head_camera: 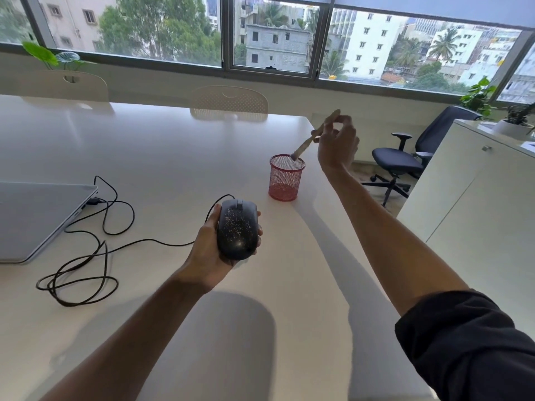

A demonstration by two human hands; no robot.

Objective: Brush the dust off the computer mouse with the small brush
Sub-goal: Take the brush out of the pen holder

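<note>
My left hand (pixel 207 250) holds a black computer mouse (pixel 237 228) above the white table (pixel 162 157), top side up; pale dust specks cover its back. Its black cable (pixel 95 247) trails left in loose loops. My right hand (pixel 337 147) is raised at the far right and pinches a small wooden brush (pixel 311 140) by its handle. The brush slants down to the left, and its bristle end sits at the rim of a red mesh cup (pixel 286 180).
A closed grey laptop (pixel 37 215) lies at the left with the mouse cable plugged into its side. Two pale chairs (pixel 228 102) stand at the table's far edge. A black office chair (pixel 405 160) and a white cabinet (pixel 474 198) are off the right edge.
</note>
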